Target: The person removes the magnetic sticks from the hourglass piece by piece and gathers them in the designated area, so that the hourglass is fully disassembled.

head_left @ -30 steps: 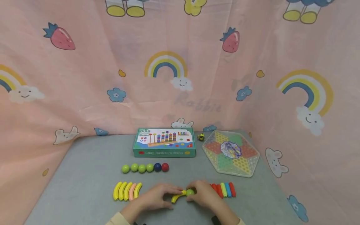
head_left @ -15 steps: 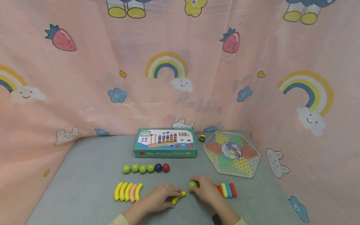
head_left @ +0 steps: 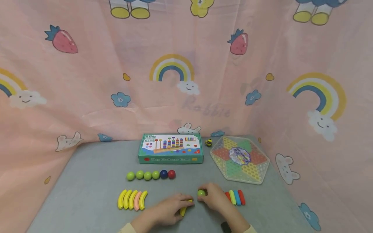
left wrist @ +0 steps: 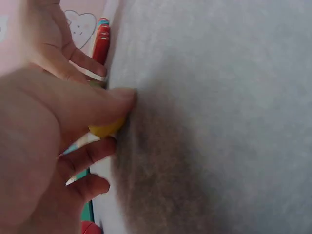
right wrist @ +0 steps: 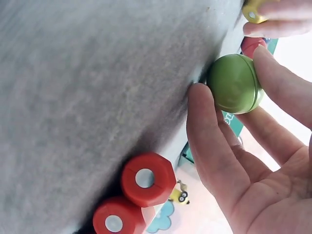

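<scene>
In the head view my left hand [head_left: 170, 208] pinches a yellow curved, banana-like piece [head_left: 183, 211] against the grey table, covering much of it. Between thumb and fingers, its rounded yellow surface [left wrist: 106, 128] shows in the left wrist view. My right hand [head_left: 214, 195] grips a green ball [right wrist: 234, 83] by its sides, low at the table. A small gap parts the ball from the yellow piece. In the right wrist view the piece's end [right wrist: 252, 14] bears a silvery disc. Red sticks [right wrist: 148, 179] with similar discs lie beside my right hand.
Left of my hands lie several curved pieces [head_left: 132, 199], yellow and one pink. Behind them runs a row of green, blue and red balls [head_left: 148, 175]. A green game box [head_left: 170, 159], a small bee figure [head_left: 208, 142] and a hexagonal board [head_left: 240, 160] stand farther back.
The green ball was against the yellow piece's end; my right hand has drawn it away to the right and back. My left hand has shifted slightly right, turning the curved piece more upright in view.
</scene>
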Demonstrator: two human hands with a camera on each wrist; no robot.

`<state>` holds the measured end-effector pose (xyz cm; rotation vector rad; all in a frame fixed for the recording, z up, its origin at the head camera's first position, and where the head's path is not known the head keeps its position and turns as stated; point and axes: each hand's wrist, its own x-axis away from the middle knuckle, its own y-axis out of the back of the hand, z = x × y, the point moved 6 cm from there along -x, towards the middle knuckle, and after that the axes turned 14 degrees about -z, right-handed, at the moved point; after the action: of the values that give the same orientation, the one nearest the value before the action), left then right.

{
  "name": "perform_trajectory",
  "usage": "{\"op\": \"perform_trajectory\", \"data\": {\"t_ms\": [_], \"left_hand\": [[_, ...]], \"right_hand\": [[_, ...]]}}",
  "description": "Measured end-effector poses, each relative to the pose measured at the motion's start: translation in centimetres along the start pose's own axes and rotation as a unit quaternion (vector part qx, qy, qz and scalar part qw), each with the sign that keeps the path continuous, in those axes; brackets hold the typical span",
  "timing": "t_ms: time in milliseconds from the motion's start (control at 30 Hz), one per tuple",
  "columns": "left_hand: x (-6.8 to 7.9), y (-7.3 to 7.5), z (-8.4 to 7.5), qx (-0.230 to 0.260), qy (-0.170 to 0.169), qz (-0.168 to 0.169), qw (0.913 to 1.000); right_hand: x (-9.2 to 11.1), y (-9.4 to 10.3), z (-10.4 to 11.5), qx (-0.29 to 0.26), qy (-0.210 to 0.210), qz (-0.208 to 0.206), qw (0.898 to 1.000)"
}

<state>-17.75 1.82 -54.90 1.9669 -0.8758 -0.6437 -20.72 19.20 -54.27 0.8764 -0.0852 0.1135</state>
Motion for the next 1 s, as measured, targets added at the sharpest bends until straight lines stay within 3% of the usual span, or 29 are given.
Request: {"op": "perform_trajectory", "data": {"t_ms": [233,400,500,767,1000], "left_hand": [[0.9,2.0,1.8,-0.012,0.076,-0.081,0.9937],[2.6,3.8,3.4,0.015,0.144,-0.13,0.9808],[3.8,4.7,4.2,0.008,0.164,-0.152,0.9746],[7.0,5.5,5.6,-0.042,0.159,-0.133,0.9773],[7.8,6.0,6.1,-0.045,0.184,-0.082,0.9784]], "right_hand": [[0.0,0.2,0.3,0.001,0.006,0.002,1.0],[0.1,0.2,0.4,-0.004,0.003,0.008,1.0],[0.1,0.2,0.3,-0.005,0.005,0.006,1.0],[-0.1,-0.1,0.3,0.001,0.006,-0.001,1.0],[-0.5,-0.1,0.6,0.004,-0.003,0.003,1.0]]}}
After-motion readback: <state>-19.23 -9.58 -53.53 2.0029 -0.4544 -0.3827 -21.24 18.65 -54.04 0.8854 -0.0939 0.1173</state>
